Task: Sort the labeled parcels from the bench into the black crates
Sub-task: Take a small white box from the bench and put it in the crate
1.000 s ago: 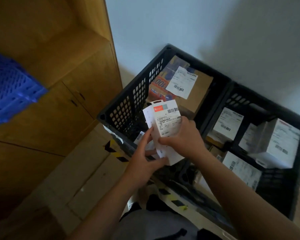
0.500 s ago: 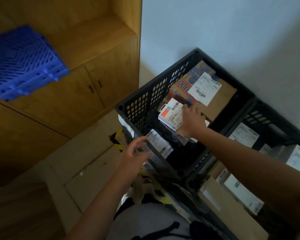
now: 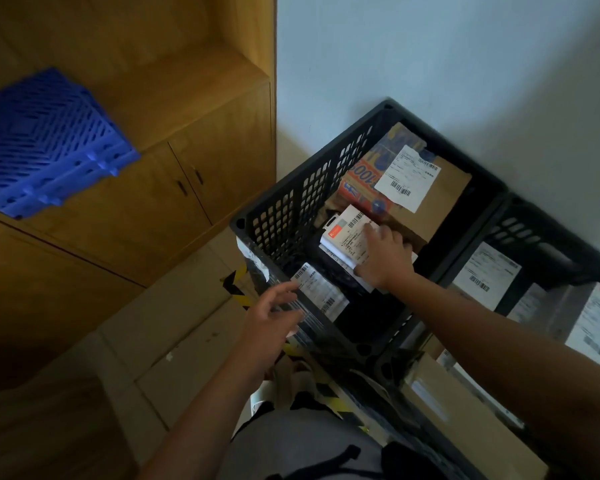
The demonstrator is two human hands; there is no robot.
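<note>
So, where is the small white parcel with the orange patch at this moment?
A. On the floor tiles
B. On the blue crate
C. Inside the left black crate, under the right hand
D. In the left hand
C: the white parcel lies inside the left black crate, with the right hand resting on it.

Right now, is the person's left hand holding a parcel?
No, the left hand hovers open with spread fingers by the crate's near rim, gripping nothing; only the right hand rests on the small white parcel.
</note>
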